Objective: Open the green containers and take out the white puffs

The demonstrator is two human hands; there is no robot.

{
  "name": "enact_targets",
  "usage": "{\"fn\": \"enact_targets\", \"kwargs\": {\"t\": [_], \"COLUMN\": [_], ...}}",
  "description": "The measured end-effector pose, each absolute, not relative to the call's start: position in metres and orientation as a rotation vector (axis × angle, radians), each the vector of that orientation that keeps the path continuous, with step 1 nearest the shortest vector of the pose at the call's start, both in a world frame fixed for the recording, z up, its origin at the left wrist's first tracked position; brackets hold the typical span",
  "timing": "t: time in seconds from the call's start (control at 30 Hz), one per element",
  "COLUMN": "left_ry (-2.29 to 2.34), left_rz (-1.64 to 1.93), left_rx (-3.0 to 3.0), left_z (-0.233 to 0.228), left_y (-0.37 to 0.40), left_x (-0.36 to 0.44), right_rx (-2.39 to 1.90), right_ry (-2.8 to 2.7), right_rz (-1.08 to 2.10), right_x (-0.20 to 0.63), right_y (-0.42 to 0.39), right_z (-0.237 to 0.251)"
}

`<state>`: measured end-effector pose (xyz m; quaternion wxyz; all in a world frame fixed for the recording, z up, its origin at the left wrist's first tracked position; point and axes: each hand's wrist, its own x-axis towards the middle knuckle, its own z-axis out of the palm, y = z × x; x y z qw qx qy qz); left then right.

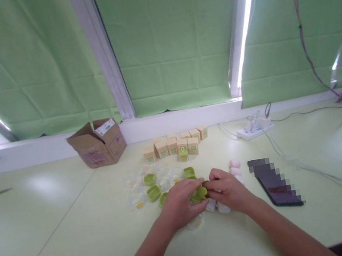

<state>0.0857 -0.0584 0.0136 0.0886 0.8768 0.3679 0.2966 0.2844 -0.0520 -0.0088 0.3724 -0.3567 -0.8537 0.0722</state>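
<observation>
We are seeing the left hand (180,205) and the right hand (227,190) meeting over the pale green table (60,234), both closing on one small green piece (200,193) held between them near the middle of the scene; the left fingers are curling around its left side and the right fingertips are pinching its right edge, though we cannot tell exactly how the piece is shaped; a clear tub (196,223) is lying under the left palm, touching it; white rolls (223,207) are sitting beneath the right hand, with pinkish ones (235,164) just beyond it; to the far left of the hands, green lids (153,193) and clear cups (136,200) are lying scattered; farther back, small tan boxes (171,145) are standing in a cluster, and an open cardboard carton (98,144) is resting to their left by the window sill; a dark phone (278,188) is lying to the right of the hands, near white cables (341,187) and a power strip (254,131).
</observation>
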Motion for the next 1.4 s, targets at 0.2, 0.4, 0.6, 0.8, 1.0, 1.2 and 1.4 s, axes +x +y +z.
{"fn": "enact_targets", "kwargs": {"t": [0.2, 0.4, 0.6, 0.8, 1.0, 1.2, 1.4], "left_ry": [1.085, 1.071, 1.081, 1.078, 1.071, 1.059, 1.076], "left_rz": [0.897, 0.938, 0.96, 0.967, 0.941, 0.938, 0.927], "left_rx": [2.658, 2.656, 2.588, 2.616, 2.677, 2.666, 2.637], "left_z": [0.0115, 0.0099, 0.0136, 0.0129, 0.0098, 0.0137, 0.0151], "left_y": [-0.0581, -0.0572, -0.0581, -0.0572, -0.0563, -0.0566, -0.0586], "left_x": [0.0865, 0.0875, 0.0888, 0.0877, 0.087, 0.0874, 0.0896], "right_rx": [-0.934, -0.944, -0.958, -0.922, -0.955, -0.969, -0.973], "right_ry": [-2.205, -2.219, -2.159, -2.168, -2.238, -2.311, -2.368], "right_rz": [0.262, 0.242, 0.048, -0.061, -0.066, -0.114, -0.114], "right_x": [0.282, 0.2807, 0.2807, 0.2796, 0.2809, 0.2833, 0.2818], "right_y": [-0.0532, -0.0535, -0.0526, -0.0508, -0.0521, -0.0547, -0.0556], "right_z": [-0.007, -0.006, -0.0066, -0.0091, -0.0075, -0.0032, -0.0024]}}
